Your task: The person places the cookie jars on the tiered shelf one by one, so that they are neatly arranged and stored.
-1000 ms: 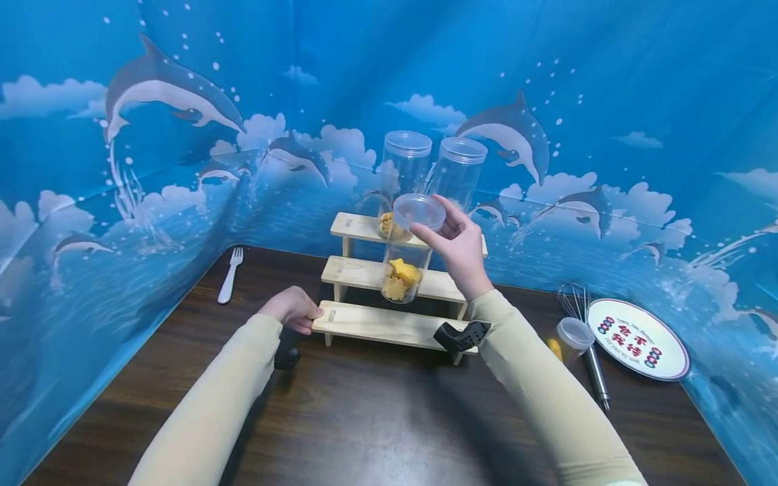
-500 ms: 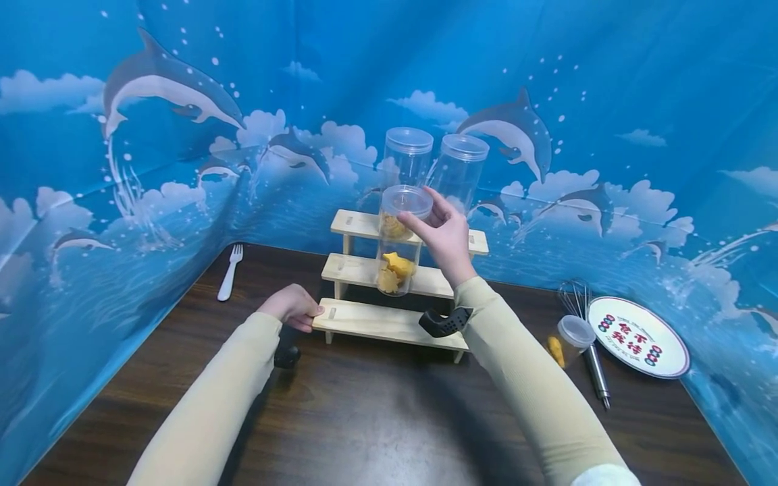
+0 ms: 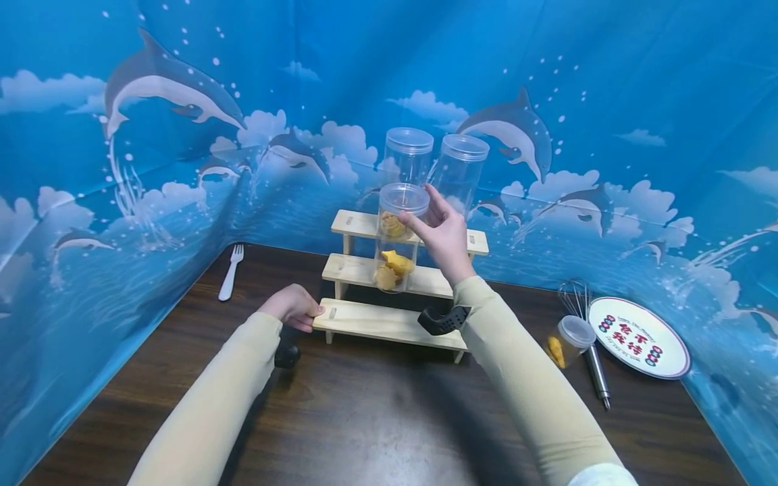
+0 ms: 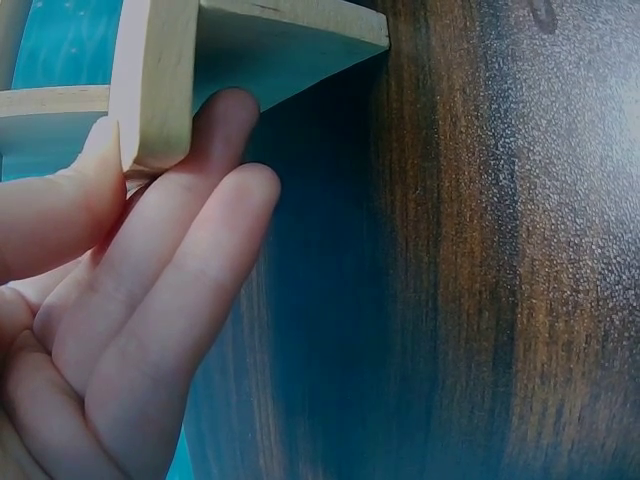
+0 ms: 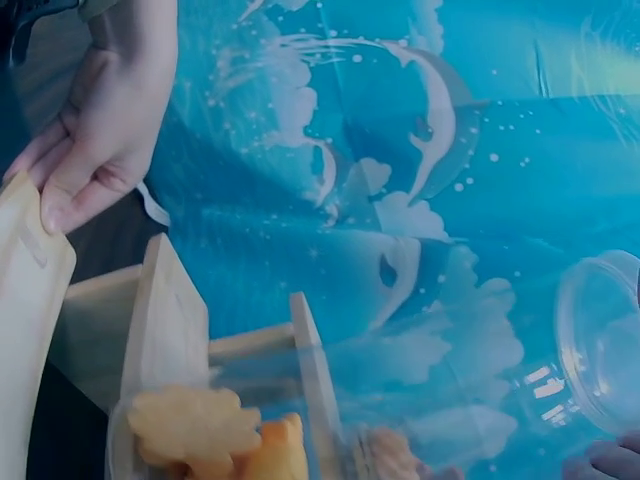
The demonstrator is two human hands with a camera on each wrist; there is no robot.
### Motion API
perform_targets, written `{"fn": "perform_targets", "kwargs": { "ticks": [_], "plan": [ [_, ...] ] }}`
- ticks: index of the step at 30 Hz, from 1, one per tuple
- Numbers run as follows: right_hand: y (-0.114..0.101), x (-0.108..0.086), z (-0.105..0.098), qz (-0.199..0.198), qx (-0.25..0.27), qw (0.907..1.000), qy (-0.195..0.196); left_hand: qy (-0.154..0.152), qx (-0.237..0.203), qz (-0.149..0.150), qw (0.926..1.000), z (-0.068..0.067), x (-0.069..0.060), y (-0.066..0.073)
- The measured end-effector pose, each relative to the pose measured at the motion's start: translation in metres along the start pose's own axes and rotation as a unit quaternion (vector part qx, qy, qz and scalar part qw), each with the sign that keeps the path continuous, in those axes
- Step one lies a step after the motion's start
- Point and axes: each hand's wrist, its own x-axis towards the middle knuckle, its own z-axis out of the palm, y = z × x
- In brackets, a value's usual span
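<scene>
In the head view my right hand [image 3: 448, 236] grips a clear plastic jar [image 3: 398, 236] near its lid, thumb in front and fingers behind. Yellow star-like and flower-shaped pieces [image 3: 394, 264] lie in its bottom; the right wrist view shows a scalloped piece [image 5: 195, 430] up close. The jar is upright in front of the middle tier of a three-step wooden stand [image 3: 383, 318]; whether its base touches that tier I cannot tell. My left hand [image 3: 293, 307] pinches the left end of the lowest tier, thumb above and fingers beneath, as the left wrist view confirms.
Two tall lidded jars, a left one [image 3: 408, 152] and a right one [image 3: 458, 169], stand on the top tier. At right are a small lidded jar [image 3: 568, 341], a whisk [image 3: 598, 378] and a white plate [image 3: 638, 337]. A white fork [image 3: 230, 273] lies far left.
My right hand has carried the jar a little left and back, toward the middle tier, and has almost stopped. The left hand keeps its hold on the stand.
</scene>
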Motion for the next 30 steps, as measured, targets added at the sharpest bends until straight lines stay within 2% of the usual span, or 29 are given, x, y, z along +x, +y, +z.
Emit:
{"fn": "perform_targets", "kwargs": {
  "ticks": [5,12,17,24,30],
  "plan": [
    [-0.001,-0.006,-0.019,-0.026,0.014,0.9996,0.0,-0.004,-0.003,0.002,1.0,0.002,0.003,0.0],
    [-0.006,-0.021,-0.04,-0.05,0.038,0.998,-0.002,-0.005,0.006,0.005,1.0,-0.004,0.001,-0.002],
    [-0.009,-0.037,-0.059,-0.065,0.023,0.9976,-0.009,-0.008,0.006,0.007,0.9999,-0.005,-0.001,0.0],
    [0.003,-0.057,-0.088,-0.051,0.013,0.9986,0.0,-0.01,0.009,0.007,0.9999,-0.004,-0.001,0.002],
    [0.012,-0.073,-0.114,-0.047,-0.044,0.998,0.0,-0.016,0.009,0.009,0.9998,-0.002,0.001,0.001]
  ]
}}
